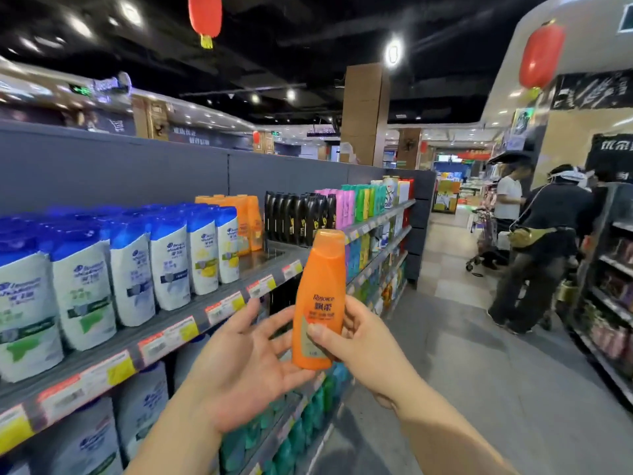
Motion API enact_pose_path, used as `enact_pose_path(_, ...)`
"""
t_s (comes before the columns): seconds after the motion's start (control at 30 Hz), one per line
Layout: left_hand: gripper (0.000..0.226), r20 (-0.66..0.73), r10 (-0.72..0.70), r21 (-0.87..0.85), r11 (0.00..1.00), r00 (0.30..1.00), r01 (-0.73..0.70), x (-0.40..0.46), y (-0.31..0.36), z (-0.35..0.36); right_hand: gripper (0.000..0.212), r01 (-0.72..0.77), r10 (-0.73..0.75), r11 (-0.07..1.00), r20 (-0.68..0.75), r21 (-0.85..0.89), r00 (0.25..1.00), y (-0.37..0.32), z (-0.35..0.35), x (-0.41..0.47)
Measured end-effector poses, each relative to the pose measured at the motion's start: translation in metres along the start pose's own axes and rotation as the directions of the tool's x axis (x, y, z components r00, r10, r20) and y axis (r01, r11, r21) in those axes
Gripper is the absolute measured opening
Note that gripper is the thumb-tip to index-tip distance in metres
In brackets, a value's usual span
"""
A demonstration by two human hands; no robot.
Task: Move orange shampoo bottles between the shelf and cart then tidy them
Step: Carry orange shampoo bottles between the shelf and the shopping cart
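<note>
An orange shampoo bottle [320, 296] stands upright in mid-air in front of the shelf [164, 332], cap up. My right hand [356, 341] grips its lower half, thumb across the label. My left hand [239, 365] is spread open beside it, palm up, fingertips touching the bottle's base and left side. Several more orange bottles [245, 222] stand at the back of the top shelf, with a bare patch of shelf board in front of them. No cart of mine is in view.
White-and-blue shampoo bottles [130, 265] fill the shelf to the left, black bottles [298, 217] and pink and green ones to the right. The aisle floor [479, 354] opens on the right. Two people [544, 248] stand by a trolley further down, near another shelf unit.
</note>
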State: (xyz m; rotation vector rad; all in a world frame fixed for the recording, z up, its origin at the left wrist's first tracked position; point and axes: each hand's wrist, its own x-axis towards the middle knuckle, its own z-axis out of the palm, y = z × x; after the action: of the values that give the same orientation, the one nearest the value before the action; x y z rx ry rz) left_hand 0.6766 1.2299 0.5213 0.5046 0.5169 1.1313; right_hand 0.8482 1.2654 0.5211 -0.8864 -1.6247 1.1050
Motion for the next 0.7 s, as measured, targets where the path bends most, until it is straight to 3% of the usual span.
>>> enact_pose_path(0.23, 0.063, -0.197, 0.218, -0.042, 0.972, 0.956, -0.23, 0.118, 0.039, -0.013, 0.026, -0.035, 0.031, 0.999, 0.258, 0.01, 0.966, 0.052, -0.032, 0.159)
enact_pose_path(0.4, 0.065, -0.3, 0.335, 0.064, 0.941, 0.893, -0.331, 0.18, 0.078, -0.028, 0.032, -0.041, 0.038, 0.999, 0.389, 0.0, 0.921, 0.078, -0.031, 0.248)
enact_pose_path(0.63, 0.056, -0.337, 0.556, 0.393, 0.816, 0.76, -0.423, 0.28, 0.134, -0.05, 0.037, 0.026, -0.017, 1.0, 0.428, -0.014, 0.904, 0.113, -0.013, 0.378)
enact_pose_path(0.7, 0.052, -0.423, 0.619, 0.437, 0.779, 0.661, -0.45, 0.304, 0.148, -0.059, 0.038, 0.056, -0.027, 0.997, 0.458, -0.05, 0.889, 0.122, 0.004, 0.406)
